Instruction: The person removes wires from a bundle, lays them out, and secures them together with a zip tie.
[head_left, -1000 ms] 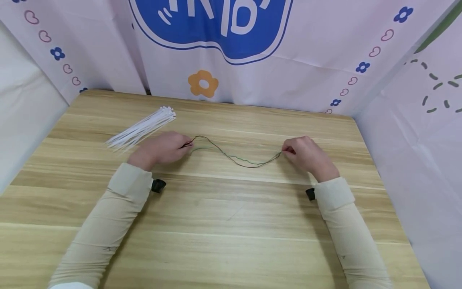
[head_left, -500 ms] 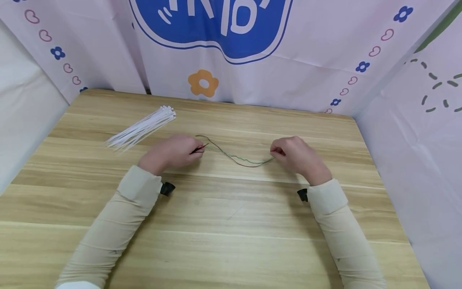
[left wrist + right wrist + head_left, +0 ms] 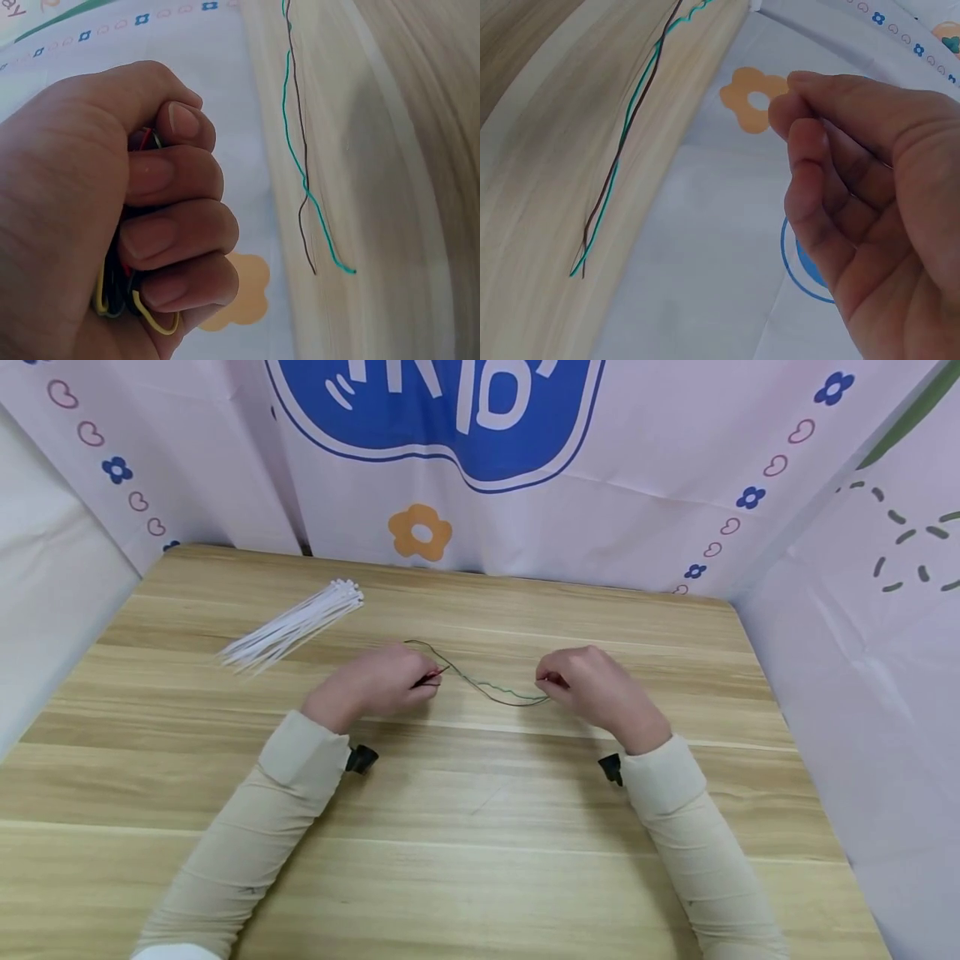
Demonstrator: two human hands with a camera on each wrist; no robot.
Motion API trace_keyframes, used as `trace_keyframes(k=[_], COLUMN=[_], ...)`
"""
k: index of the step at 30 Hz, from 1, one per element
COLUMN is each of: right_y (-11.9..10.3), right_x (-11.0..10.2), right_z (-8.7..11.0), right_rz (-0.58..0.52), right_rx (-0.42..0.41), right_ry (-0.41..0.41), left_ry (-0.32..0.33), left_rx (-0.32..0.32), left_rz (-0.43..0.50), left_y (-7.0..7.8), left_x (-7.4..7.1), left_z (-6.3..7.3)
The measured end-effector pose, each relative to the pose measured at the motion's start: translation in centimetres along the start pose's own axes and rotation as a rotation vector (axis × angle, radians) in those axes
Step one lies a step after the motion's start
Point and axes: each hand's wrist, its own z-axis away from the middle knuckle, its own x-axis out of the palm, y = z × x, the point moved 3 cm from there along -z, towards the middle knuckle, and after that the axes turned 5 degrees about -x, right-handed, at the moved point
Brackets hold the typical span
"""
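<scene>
My left hand [image 3: 378, 683] grips a small bundle of thin coloured wires [image 3: 111, 289] in its curled fingers; yellow, red and black strands show in the left wrist view. Red and dark ends stick out past the fingertips in the head view. A green wire [image 3: 635, 94] and a dark brown wire [image 3: 600, 196] lie on the table between the hands, crossing each other. Above their right end is my right hand [image 3: 600, 693], thumb and forefinger tips together and the other fingers curled. Nothing shows in it, and it hides that wire end in the head view.
A fan of white cable ties [image 3: 296, 625] lies at the back left of the wooden table [image 3: 480, 860]. Printed white cloth [image 3: 637, 518] hangs behind the table's back edge and along both sides.
Both hands have moved inward toward each other, the left carrying its wire bundle. The green and brown wires have stayed put on the table; the left hand now uncovers their left end.
</scene>
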Motion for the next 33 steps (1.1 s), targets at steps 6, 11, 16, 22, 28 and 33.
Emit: trace_keyframes(k=[6, 11, 16, 22, 28, 33], right_y=[-1.3, -2.3, -3.3, -4.4, -5.4, -5.9], right_x=[0.3, 0.8, 1.4, 1.8, 2.2, 2.9], right_z=[-0.6, -1.1, -1.7, -2.4, -3.1, -3.3], right_rz=[-0.013, 0.004, 0.01, 0.013, 0.019, 0.006], right_rx=[-0.042, -0.098, -0.123, -0.167, -0.224, -0.292], right_ry=[0.003, 0.023, 0.015, 0.045, 0.079, 0.119], left_ry=[0.036, 0.047, 0.038, 0.031, 0.037, 0.008], left_rx=[0.038, 0.058, 0.054, 0.048, 0.056, 0.038], left_rz=[-0.004, -0.001, 0.024, 0.032, 0.02, 0.014], left_y=[0.9, 1.9, 2.5, 2.7, 3.0, 3.3], left_x=[0.4, 0.9, 1.4, 1.4, 1.4, 1.7], left_z=[-0.1, -0.1, -0.2, -0.2, -0.1, 0.0])
